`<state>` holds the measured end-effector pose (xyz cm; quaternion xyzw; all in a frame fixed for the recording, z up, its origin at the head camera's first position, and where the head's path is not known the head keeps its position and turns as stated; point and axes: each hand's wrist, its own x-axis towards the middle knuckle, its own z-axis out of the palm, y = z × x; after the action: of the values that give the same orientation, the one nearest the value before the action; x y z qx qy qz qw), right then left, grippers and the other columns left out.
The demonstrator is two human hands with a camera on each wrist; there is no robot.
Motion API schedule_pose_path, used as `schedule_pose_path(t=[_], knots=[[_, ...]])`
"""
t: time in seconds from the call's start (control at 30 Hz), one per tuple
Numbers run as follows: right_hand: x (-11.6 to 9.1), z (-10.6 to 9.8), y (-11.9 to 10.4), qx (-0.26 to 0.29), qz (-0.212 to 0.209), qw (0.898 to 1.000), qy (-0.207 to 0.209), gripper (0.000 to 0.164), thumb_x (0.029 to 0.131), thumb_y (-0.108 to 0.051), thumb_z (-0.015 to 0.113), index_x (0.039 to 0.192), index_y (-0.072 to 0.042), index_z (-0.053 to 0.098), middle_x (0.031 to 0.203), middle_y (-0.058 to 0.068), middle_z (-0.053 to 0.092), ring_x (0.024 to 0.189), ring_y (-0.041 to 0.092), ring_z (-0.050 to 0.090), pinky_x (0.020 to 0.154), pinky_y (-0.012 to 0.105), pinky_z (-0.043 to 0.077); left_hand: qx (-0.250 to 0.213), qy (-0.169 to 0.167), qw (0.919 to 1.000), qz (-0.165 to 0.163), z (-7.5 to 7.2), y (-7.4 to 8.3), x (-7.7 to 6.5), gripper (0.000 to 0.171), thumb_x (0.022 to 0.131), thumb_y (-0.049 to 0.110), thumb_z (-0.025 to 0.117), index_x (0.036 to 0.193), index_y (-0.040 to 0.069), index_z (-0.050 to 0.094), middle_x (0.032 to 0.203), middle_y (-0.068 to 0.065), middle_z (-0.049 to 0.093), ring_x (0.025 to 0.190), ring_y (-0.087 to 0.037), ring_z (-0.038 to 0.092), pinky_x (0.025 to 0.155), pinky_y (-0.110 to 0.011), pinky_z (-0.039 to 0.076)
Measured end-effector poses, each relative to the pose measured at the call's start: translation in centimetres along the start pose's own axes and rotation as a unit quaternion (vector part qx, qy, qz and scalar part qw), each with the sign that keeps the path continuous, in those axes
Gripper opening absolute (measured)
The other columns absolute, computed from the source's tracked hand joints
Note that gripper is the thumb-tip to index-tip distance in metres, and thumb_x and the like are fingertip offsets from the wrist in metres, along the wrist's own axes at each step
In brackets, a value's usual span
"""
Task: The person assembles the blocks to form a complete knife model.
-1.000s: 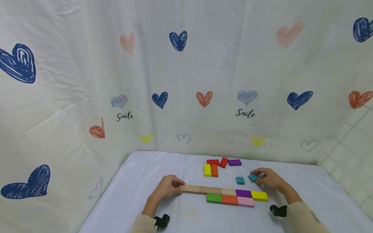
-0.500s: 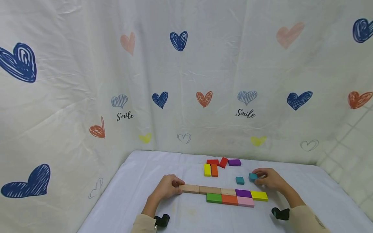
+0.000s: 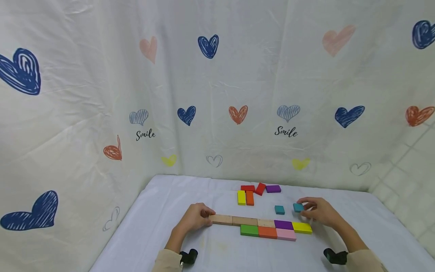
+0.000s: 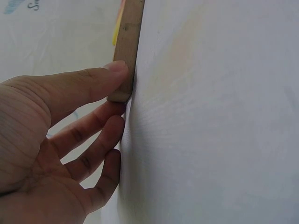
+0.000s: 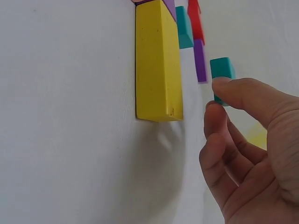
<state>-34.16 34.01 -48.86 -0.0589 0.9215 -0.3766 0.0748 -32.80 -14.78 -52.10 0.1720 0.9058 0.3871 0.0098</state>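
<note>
My left hand (image 3: 195, 218) pinches the left end of a plain wooden block (image 3: 221, 219); the left wrist view has its thumb lying on the block's face. That block begins a row on the table, followed by two more plain wooden blocks, a purple block (image 3: 283, 225) and a yellow block (image 3: 301, 227). Against the row's near side lie a green block (image 3: 249, 230), an orange block (image 3: 267, 232) and a pink block (image 3: 286, 234). Behind the row's right end, my right hand (image 3: 321, 211) holds a small teal block (image 5: 223, 70) between thumb and fingers.
A second teal block (image 3: 279, 210) lies behind the row. Farther back are a yellow block (image 3: 241, 198), an orange block (image 3: 249, 198), two red blocks and a purple block (image 3: 273, 189). A heart-printed curtain (image 3: 251, 147) hangs behind the white-covered table (image 3: 170, 196).
My right hand has shifted slightly right with the teal block, whose angle has turned a little. My left hand keeps its place at the wooden block.
</note>
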Motion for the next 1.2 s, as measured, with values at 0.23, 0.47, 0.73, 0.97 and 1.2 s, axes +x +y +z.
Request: schedule_pose_path(t=[0.23, 0.47, 0.73, 0.97, 1.2], knots=[[-1.5, -0.2, -0.2, -0.010, -0.012, 1.000, 0.006, 0.044, 0.088, -0.020, 0.079, 0.127, -0.005, 0.067, 0.109, 0.013, 0.072, 0.081, 0.022, 0.061, 0.066, 0.033, 0.056, 0.000, 0.000, 1.0000, 0.000, -0.1, 0.2, 0.0, 0.029, 0.077, 0.006, 0.086, 0.103, 0.017, 0.082, 0.092, 0.000, 0.069, 0.080, -0.011, 0.055, 0.067, -0.025, 0.045], [-3.3, 0.0, -0.3, -0.004, 0.001, 1.000, 0.014, 0.046, 0.087, -0.022, 0.080, 0.128, -0.005, 0.067, 0.107, 0.011, 0.072, 0.077, 0.021, 0.059, 0.063, 0.030, 0.054, 0.000, 0.002, 1.0000, 0.006, -0.1, 0.1, 0.0, 0.029, 0.077, 0.006, 0.086, 0.103, 0.018, 0.082, 0.091, 0.003, 0.069, 0.079, -0.009, 0.055, 0.067, -0.025, 0.045], [-4.9, 0.8, -0.2, 0.003, 0.021, 1.000, 0.017, 0.048, 0.086, -0.024, 0.082, 0.128, -0.007, 0.068, 0.102, 0.006, 0.072, 0.075, 0.020, 0.059, 0.063, 0.027, 0.053, 0.002, -0.004, 1.0000, -0.006, -0.1, 0.1, 0.1, 0.029, 0.078, 0.008, 0.086, 0.104, 0.019, 0.082, 0.092, 0.004, 0.069, 0.081, -0.009, 0.056, 0.068, -0.025, 0.046], [-5.8, 1.9, 0.3, 0.000, 0.023, 1.000, 0.012, 0.047, 0.085, -0.025, 0.083, 0.126, -0.008, 0.069, 0.099, 0.005, 0.071, 0.074, 0.018, 0.056, 0.062, 0.026, 0.050, 0.003, -0.003, 1.0000, -0.001, 0.0, 0.0, 0.1, 0.029, 0.077, 0.006, 0.086, 0.104, 0.017, 0.082, 0.093, 0.000, 0.070, 0.081, -0.011, 0.057, 0.068, -0.026, 0.046], [-6.3, 2.7, 0.6, 0.007, 0.025, 1.000, 0.000, 0.045, 0.084, -0.023, 0.083, 0.123, -0.006, 0.070, 0.099, 0.005, 0.071, 0.076, 0.018, 0.057, 0.062, 0.026, 0.051, 0.003, -0.002, 1.0000, -0.002, 0.1, 0.1, 0.0, 0.029, 0.077, 0.006, 0.086, 0.104, 0.017, 0.082, 0.093, -0.001, 0.070, 0.081, -0.011, 0.057, 0.068, -0.026, 0.046]])
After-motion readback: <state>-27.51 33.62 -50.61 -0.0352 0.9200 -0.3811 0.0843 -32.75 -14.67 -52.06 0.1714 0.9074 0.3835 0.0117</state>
